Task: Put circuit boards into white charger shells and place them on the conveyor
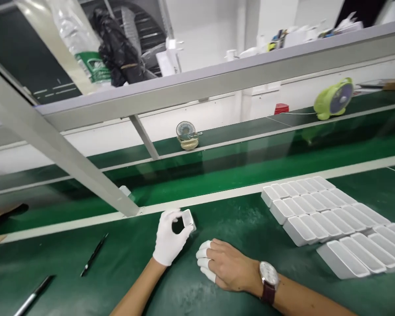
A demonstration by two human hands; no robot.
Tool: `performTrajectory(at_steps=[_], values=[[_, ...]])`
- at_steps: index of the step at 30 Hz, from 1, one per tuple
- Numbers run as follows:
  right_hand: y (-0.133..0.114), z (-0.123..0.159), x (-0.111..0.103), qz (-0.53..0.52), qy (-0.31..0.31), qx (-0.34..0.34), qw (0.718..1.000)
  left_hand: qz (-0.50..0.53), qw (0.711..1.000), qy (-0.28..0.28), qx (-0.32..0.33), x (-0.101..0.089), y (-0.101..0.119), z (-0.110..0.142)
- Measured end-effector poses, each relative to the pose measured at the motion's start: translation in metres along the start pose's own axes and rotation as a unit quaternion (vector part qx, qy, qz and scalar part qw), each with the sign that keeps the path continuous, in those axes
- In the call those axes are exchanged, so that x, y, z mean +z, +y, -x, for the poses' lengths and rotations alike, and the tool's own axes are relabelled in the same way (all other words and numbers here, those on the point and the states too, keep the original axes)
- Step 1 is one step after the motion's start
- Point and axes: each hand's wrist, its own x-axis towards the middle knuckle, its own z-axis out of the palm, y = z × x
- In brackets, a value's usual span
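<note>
**Right hand (228, 265) in white finger cots, half-curling over green tabletop (121, 263)**

Palm's hiding, can't tell if it's holding anything. White-gloved left hand (171, 237) is pinching a small white open-topped box (188, 219), well left of the white rectangular tubs (329, 221).

The green table (128, 263) has a smooth, mostly matt top with pale, dusty-looking smears; near its far edge, the left hand (170, 239) wears a soft, matt white cloth-looking glove beside a small container (188, 218) of smooth white plastic, by its look. The right hand (228, 265) has matt white finger covers (204, 253) and a watch (269, 273) with a shiny metal case and leather-like strap, while the white containers (327, 224) toward the table's right edge look like smooth, low-sheen plastic. Beyond the far edge, the green belt (237, 162) is glossy and reflective, and the lime fan (325, 103) looks like smooth plastic.
</note>
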Motion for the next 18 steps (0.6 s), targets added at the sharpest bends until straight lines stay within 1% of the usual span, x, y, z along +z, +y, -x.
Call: performTrajectory(at_steps=[1, 3, 4, 6, 9, 12, 15, 18], values=[[-0.001, 0.001, 0.001, -0.005, -0.002, 0.005, 1.000, 0.008, 0.999, -0.006, -0.044, 0.004, -0.001, 0.000], [-0.003, 0.003, 0.004, -0.009, -0.007, 0.013, 1.000, 0.033, 0.991, -0.053, -0.118, 0.011, -0.004, 0.001], [-0.004, 0.003, 0.005, -0.008, -0.009, 0.016, 1.000, 0.045, 0.985, -0.082, -0.142, 0.013, -0.005, 0.001], [-0.007, 0.004, 0.006, -0.006, -0.007, 0.020, 1.000, 0.062, 0.975, -0.131, -0.170, 0.014, -0.005, 0.002], [-0.009, 0.003, 0.005, -0.005, 0.018, 0.020, 1.000, 0.068, 0.967, -0.161, -0.187, 0.010, -0.001, 0.002], [-0.009, 0.002, 0.003, -0.002, 0.043, 0.005, 0.999, 0.080, 0.963, -0.178, -0.185, 0.006, 0.003, 0.002], [-0.013, 0.002, 0.006, 0.013, 0.061, -0.008, 0.998, 0.094, 0.961, -0.182, -0.188, 0.005, 0.004, 0.002], [-0.021, 0.006, 0.015, 0.054, 0.074, 0.009, 0.996, 0.103, 0.958, -0.178, -0.201, 0.005, 0.005, 0.002]])
